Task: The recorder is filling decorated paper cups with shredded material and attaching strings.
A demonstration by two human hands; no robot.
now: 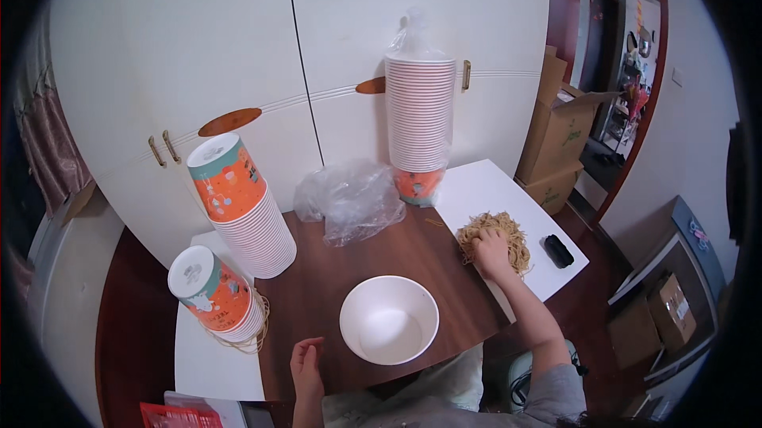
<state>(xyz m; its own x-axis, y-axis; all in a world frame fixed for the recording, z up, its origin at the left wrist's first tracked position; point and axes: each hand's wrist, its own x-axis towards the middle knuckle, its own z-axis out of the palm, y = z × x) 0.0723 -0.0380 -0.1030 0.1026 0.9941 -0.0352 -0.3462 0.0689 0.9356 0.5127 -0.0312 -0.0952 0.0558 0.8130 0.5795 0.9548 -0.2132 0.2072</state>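
Observation:
My right hand (491,254) rests palm down on a pile of thin tan rubber bands (508,233) heaped on a white board (484,186) at the right of the brown table (381,249); its fingers curl into the pile. My left hand (305,366) hovers at the table's near edge, fingers loosely apart, holding nothing. Between the hands sits an empty white paper bowl (389,319), upright, just right of the left hand.
Stacks of orange-and-teal paper bowls stand upside down: a tall leaning stack (242,206), a short stack (213,291) ringed by rubber bands, and a tall stack in plastic (419,122). Crumpled clear plastic (349,199) lies behind. A small black object (558,251) sits right. Cardboard boxes (559,134) stand beyond.

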